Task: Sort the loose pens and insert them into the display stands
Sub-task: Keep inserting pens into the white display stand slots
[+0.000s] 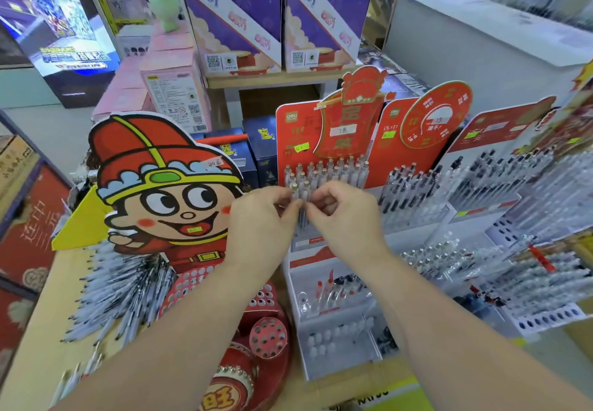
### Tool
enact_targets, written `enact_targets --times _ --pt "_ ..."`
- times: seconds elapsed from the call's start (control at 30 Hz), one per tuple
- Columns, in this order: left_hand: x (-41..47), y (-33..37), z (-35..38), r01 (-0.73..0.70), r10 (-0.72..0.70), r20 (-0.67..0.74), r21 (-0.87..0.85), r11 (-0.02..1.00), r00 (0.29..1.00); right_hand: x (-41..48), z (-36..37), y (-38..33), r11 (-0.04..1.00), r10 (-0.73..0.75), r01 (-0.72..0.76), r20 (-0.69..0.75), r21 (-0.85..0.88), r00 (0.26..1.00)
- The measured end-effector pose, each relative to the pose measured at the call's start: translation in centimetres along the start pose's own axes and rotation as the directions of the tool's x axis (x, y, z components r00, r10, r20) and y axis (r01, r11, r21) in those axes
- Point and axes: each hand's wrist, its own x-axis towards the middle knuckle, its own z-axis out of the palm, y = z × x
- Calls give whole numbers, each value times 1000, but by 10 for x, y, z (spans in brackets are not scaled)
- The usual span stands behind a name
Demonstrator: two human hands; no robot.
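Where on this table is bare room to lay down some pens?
Bare wood: the left edge of the table, beside the loose pen pile; a narrow strip before the white stand. Crowded: the red stand, where left hand and right hand pinch pens.

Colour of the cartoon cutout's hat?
Red hat with yellow bands and a green oval on the front band; head view.

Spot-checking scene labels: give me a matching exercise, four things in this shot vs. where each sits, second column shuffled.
1. cartoon cutout
2. round red sign
3. green figure
4. loose pens

A. far back, above pink boxes
B. heaped at lower left
C. upright at right, behind dark-capped pens
D. just left of the left hand

Pairs: 1-D, 2-C, 3-A, 4-B
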Motion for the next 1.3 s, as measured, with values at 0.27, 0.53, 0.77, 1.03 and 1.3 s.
enact_targets --times 0.27,0.53,0.77,1.03,1.3 --pt "-6 1 6 100 -100 -35 -12 995 994 1 1 3 997 -10 5 66 73 998" --pt "-14 7 9 144 -141 -57 58 988 988 -1 -9 9 995 -40 31 96 93 995" --pt "-72 -7 -20 316 -315 -49 19 949 948 -38 -4 6 962 -114 88 89 259 989" --pt "-145 -79 -120 603 -616 -29 241 760 787 -88 69 -35 957 -273 172 535 232 800" --pt "-202 -191 -195 644 -726 30 438 627 687 -125 169 -102 951 -277 291 711 106 647"
